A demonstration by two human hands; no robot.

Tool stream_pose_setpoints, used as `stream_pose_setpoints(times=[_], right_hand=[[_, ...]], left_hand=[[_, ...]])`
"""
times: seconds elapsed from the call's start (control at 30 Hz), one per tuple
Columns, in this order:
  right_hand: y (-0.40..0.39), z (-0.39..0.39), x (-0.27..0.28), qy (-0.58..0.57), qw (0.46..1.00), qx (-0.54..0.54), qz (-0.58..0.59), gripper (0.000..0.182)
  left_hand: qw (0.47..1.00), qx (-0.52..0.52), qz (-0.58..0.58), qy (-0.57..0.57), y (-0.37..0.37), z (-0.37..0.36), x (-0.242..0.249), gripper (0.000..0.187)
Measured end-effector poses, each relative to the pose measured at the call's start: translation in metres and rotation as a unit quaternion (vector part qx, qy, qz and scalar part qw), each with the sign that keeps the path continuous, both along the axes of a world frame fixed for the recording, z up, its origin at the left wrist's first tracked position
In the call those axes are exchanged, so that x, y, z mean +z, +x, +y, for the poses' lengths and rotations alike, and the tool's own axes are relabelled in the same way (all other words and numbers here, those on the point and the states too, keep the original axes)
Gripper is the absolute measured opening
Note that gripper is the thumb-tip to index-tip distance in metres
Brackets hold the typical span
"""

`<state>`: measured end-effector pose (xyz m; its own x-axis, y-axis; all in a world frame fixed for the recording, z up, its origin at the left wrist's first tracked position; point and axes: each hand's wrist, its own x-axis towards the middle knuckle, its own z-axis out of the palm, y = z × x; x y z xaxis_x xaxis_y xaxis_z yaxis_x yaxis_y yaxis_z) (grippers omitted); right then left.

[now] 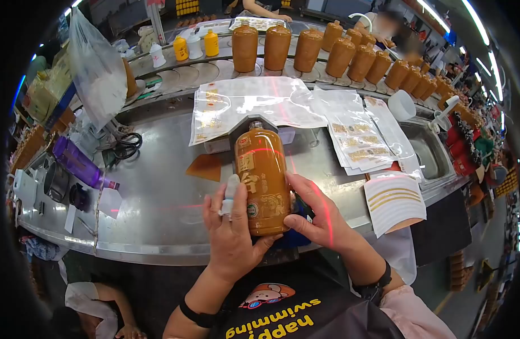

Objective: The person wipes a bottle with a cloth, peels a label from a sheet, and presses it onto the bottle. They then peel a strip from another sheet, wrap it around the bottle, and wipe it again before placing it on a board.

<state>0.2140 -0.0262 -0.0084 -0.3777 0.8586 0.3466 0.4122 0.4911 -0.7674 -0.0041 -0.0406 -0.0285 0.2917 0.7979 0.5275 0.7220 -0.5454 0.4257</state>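
Observation:
A glossy brown bottle (pixel 263 186) with gold characters and a small round green label lies tilted in front of me, its neck pointing away. Its neck end meets a dark angular holder (pixel 241 129). My left hand (pixel 232 229) grips the bottle's left side and base, with white covers on the fingertips. On the opposite side, my right hand (pixel 322 217) presses thumb and fingers to the lower body; some fingertips are hidden behind it. Thin red light lines cross the bottle and my right hand. A brown flat piece (pixel 204 167) lies just left of the bottle.
Transfer sheets (pixel 260 101) lie behind the bottle, with more printed sheets (pixel 356 135) and a card of gold strips (pixel 394 200) at right. Brown bottles (pixel 245 48) line a curved conveyor. A purple water bottle (pixel 76 161) is at left, a sink (pixel 426 150) at right. Other people sit nearby.

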Motion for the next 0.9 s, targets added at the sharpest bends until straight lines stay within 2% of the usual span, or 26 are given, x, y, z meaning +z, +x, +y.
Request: stream_pose_setpoints(times=[0.03, 0.13, 0.23, 0.33, 0.37, 0.53, 0.63, 0.77, 0.87, 0.9], right_hand=[[0.002, -0.001, 0.000, 0.000, 1.000, -0.001, -0.006, 0.072], [0.007, -0.005, 0.002, 0.029, 0.998, -0.032, -0.038, 0.070], [0.003, -0.008, 0.007, 0.094, 0.993, -0.024, -0.060, 0.066], [-0.002, -0.007, 0.016, 0.168, 0.981, 0.014, -0.096, 0.064], [-0.003, -0.006, 0.017, 0.192, 0.975, 0.027, -0.110, 0.063], [0.019, -0.008, 0.006, 0.183, 0.969, -0.060, -0.156, 0.064], [0.005, -0.011, 0.017, 0.186, 0.974, 0.005, -0.130, 0.064], [0.008, -0.009, 0.005, 0.180, 0.972, -0.013, -0.152, 0.062], [0.014, -0.009, 0.004, 0.181, 0.976, -0.092, -0.073, 0.050], [0.010, -0.012, 0.015, 0.066, 0.993, -0.099, -0.001, 0.046]], left_hand=[[1.000, -0.010, 0.023, 0.007, -0.001, 0.002, -0.001, 0.098], [0.997, -0.044, -0.050, -0.050, -0.008, 0.006, -0.014, 0.100], [0.997, -0.018, -0.071, -0.027, 0.001, 0.000, -0.009, 0.103], [0.999, 0.003, 0.038, 0.000, 0.004, 0.001, 0.000, 0.099], [0.999, 0.001, 0.035, -0.003, 0.003, 0.001, -0.001, 0.099], [0.999, -0.015, 0.027, -0.018, 0.001, 0.002, -0.005, 0.101], [1.000, -0.025, -0.007, 0.002, 0.003, 0.004, -0.010, 0.104], [0.999, -0.029, 0.012, -0.014, 0.000, 0.003, -0.009, 0.103], [0.999, -0.026, 0.015, -0.014, 0.001, 0.005, -0.009, 0.102], [0.999, -0.029, 0.013, -0.019, 0.001, 0.004, -0.007, 0.101]])
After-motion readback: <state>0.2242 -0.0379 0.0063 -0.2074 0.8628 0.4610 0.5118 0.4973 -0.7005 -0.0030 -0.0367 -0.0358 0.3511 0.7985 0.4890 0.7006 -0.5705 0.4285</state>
